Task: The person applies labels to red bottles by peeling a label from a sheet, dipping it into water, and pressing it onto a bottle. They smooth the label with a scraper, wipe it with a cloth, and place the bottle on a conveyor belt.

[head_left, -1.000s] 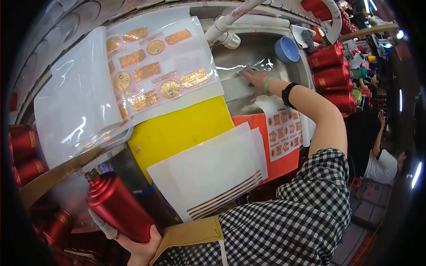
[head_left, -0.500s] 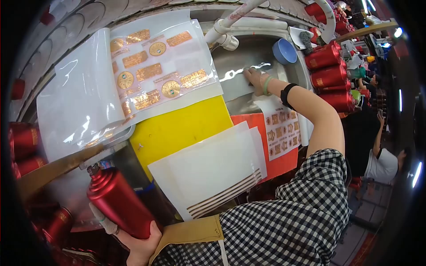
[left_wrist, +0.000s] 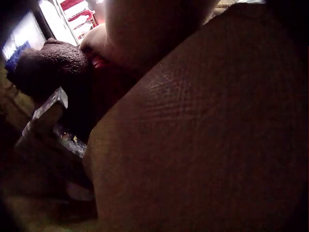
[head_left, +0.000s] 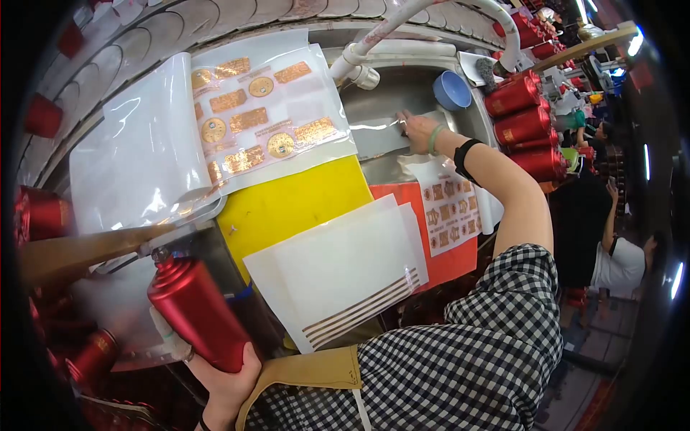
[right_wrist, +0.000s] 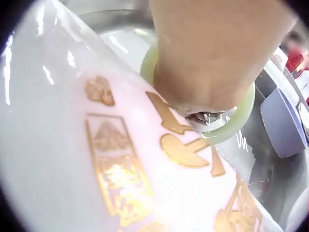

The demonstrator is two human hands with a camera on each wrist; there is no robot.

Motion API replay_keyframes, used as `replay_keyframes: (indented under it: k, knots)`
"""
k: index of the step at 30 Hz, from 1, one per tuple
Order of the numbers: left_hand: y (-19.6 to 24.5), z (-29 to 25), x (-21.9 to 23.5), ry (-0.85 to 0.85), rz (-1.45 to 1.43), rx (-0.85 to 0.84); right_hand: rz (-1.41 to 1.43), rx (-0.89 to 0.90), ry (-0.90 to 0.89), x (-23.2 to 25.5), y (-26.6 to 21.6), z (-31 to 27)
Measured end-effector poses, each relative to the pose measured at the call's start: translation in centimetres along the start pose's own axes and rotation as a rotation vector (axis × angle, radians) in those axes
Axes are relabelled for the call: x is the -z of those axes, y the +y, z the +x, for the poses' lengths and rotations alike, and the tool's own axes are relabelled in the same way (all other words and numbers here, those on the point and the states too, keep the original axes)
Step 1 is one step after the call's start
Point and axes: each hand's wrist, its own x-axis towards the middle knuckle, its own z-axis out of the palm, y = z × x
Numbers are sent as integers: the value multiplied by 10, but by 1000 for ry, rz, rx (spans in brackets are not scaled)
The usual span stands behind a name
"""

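At the lower left of the head view, my left hand [head_left: 228, 381] grips a matte red bottle [head_left: 198, 309] near its base. The bottle is tilted, its narrow neck pointing away from me. A pale cover is on one finger of that hand. My right hand [head_left: 422, 134], with a pale green bangle [head_left: 435, 138], reaches into the metal sink [head_left: 388, 86]. Its fingers touch a pale, wet sheet [head_left: 377, 140] lying there. In the right wrist view, a decal sheet with gold prints [right_wrist: 120, 159] covers much of the view, and the fingertips are hidden behind the wrist.
Gold-printed decal sheets [head_left: 295, 108] lie left of the sink, beside a yellow board [head_left: 302, 201]. A white sheet with brown stripes [head_left: 330, 266] and an orange-red board [head_left: 460, 266] are nearer me. A blue bowl [head_left: 452, 90] stands in the sink; red bottles [head_left: 521, 126] stack beyond.
My right hand has shifted slightly over the pale sheet in the sink, its fingers now at a different spot. My left hand still holds the red bottle. The head view has tilted a little.
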Motion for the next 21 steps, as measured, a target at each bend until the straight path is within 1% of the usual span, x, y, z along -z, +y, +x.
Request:
replay_keyframes:
  k: [2, 3, 4, 6, 7, 11, 13, 14, 15, 16, 19, 21]
  knots:
    - [8, 9, 3, -22, 22, -18, -18, 65, 24, 29, -18, -21]
    - [19, 17, 3, 5, 34, -77, -26, 136, 158, 0, 4, -6]
    - [27, 23, 3, 30, 44, -134, -30, 135, 162, 4, 2, -9]
    - [32, 28, 1, 57, 48, -169, 52, 99, 185, 14, -2, -19]
    - [33, 29, 1, 78, 54, -200, 46, 99, 192, 21, -4, -25]
    - [35, 31, -2, 98, -45, -180, 60, 118, 253, 32, -8, -40]
    - [39, 31, -1, 68, -97, -112, 65, 111, 277, 26, -3, -43]
    - [39, 31, -1, 73, -99, -118, 66, 127, 304, 21, 0, -44]
    - [36, 31, -2, 90, -80, -157, 67, 142, 330, 22, 0, -47]
    - [34, 31, -3, 106, -59, -196, 63, 141, 337, 23, 0, -50]
    - [31, 32, -5, 105, -103, -187, 61, 131, 306, 33, -3, -59]
    - [34, 33, -6, 109, -152, -196, 49, 98, 254, 42, -4, -67]
